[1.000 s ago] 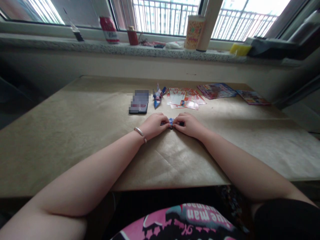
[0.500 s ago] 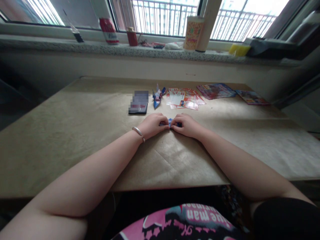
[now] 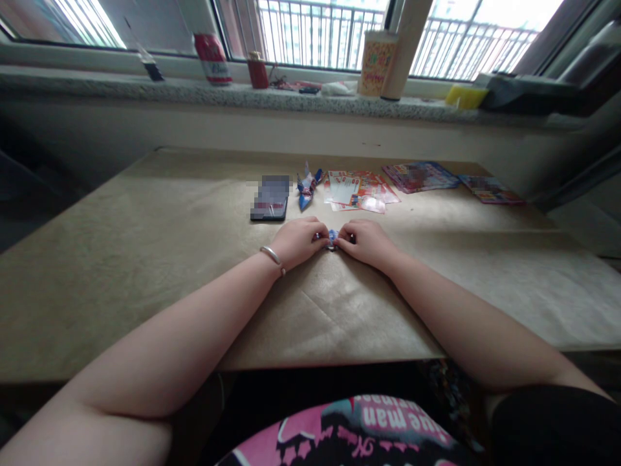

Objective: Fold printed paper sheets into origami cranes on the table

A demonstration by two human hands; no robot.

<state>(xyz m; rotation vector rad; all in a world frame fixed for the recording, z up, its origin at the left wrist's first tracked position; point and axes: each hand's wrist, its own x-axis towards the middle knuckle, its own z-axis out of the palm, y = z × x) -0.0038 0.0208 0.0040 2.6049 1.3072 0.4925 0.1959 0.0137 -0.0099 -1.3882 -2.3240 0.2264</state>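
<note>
Head view: left hand (image 3: 297, 241) and right hand (image 3: 367, 241) meet at table (image 3: 145, 272) centre, fingertips pinching small blue folded paper (image 3: 332, 239) between them, pressed onto creased brown kraft sheet. Silver bangle (image 3: 272, 256) on left wrist. Beyond: dark phone (image 3: 270, 198), blue paper crane (image 3: 307, 186), glossy leaflets (image 3: 359, 191). Speckled stone sill (image 3: 145, 90) holds can (image 3: 212, 58), cup (image 3: 376, 62).

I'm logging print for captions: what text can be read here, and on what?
"ive man": on the pink shirt, rest hidden.
Too small or blurred: script on the red can; print on the paper cup; leaflets; phone; blue folded paper.
</note>
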